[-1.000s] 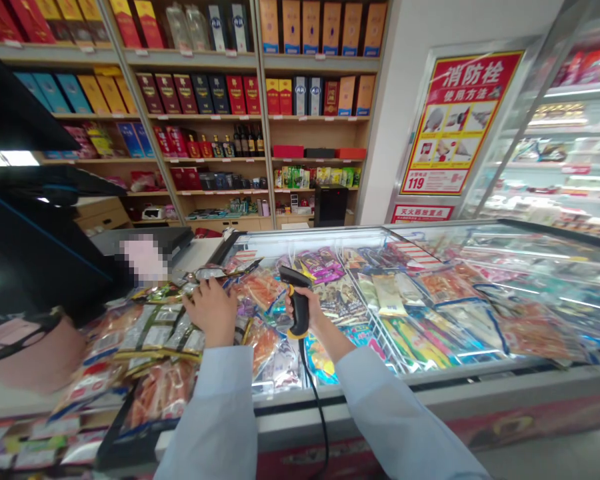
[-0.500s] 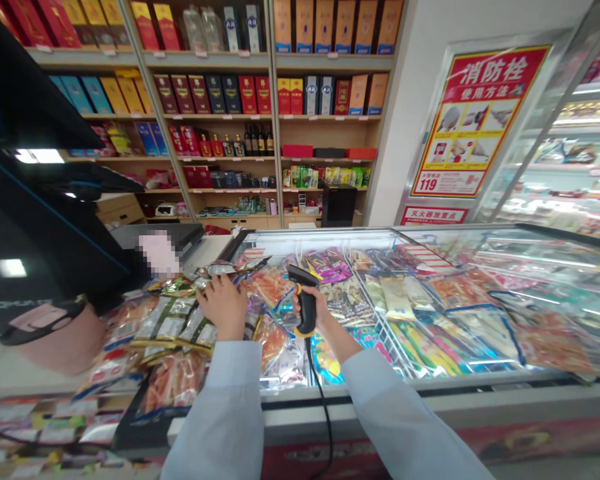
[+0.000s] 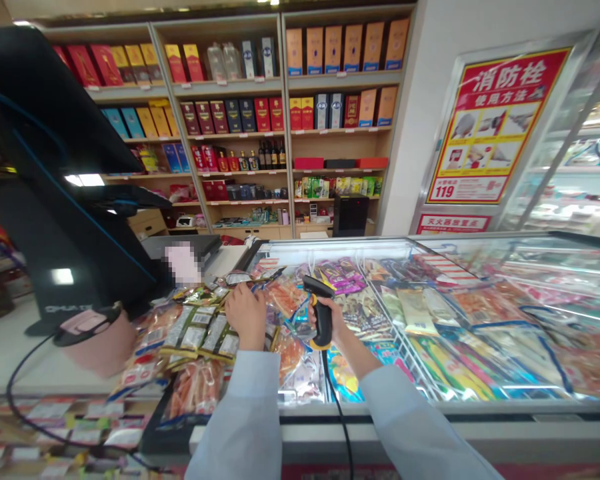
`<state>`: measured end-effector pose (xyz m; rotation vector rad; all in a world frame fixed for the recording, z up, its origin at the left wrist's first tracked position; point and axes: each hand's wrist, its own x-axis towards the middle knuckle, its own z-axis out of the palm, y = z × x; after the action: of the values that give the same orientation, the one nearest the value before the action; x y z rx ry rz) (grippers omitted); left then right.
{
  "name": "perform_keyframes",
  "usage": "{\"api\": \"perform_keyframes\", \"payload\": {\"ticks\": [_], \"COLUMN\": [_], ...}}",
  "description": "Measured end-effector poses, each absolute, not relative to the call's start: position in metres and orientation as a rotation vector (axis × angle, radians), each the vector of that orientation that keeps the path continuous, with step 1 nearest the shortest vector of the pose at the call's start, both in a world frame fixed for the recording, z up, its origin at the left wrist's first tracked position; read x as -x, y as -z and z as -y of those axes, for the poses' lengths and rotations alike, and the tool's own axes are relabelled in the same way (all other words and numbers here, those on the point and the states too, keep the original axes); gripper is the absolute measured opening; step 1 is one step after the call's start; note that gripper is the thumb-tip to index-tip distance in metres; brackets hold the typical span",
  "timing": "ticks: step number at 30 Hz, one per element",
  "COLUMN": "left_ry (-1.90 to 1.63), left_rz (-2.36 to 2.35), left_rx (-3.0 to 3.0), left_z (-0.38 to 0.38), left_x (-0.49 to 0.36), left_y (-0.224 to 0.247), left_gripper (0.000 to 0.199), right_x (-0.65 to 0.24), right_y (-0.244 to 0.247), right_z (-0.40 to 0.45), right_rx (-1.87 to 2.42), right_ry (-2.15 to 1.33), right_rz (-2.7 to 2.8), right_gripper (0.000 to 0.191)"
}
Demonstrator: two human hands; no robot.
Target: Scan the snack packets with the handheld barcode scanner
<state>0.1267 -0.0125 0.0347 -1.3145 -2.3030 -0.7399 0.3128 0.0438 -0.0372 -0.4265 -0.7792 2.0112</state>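
Note:
My left hand (image 3: 245,316) lies palm down on a heap of foil-wrapped snack packets (image 3: 195,337), and its fingertips are hidden among them. My right hand (image 3: 334,319) grips a black and yellow handheld barcode scanner (image 3: 322,313) upright above the open freezer goods. A black scanner cable (image 3: 341,413) hangs from its base over the front of the chest freezer (image 3: 380,410). Bagged snacks (image 3: 290,297) fill the freezer close to both hands.
A black point-of-sale monitor (image 3: 45,180) stands on the white counter (image 3: 15,360) at left, beside a pink holder (image 3: 103,347) with a black cable. Wooden shelves of boxed liquor (image 3: 230,107) rise behind. A glass-fronted chiller (image 3: 580,180) stands at right.
The whole view has shifted right and down as my head turned, showing more of the shelves and counter. Both hands keep their positions on the packets and scanner.

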Motion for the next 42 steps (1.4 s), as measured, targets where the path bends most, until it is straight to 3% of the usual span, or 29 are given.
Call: {"api": "perform_keyframes", "payload": {"ticks": [42], "left_ry": [0.759], "left_rz": [2.273], "left_rx": [1.328], "left_z": [0.009], "left_x": [-0.123], "left_y": [-0.026], "left_gripper": [0.035], "right_x": [-0.309], "right_y": [0.047], "right_z": [-0.049], "right_rx": [0.425], "right_ry": [-1.960], "right_rz": [0.797], "right_gripper": [0.026]}}
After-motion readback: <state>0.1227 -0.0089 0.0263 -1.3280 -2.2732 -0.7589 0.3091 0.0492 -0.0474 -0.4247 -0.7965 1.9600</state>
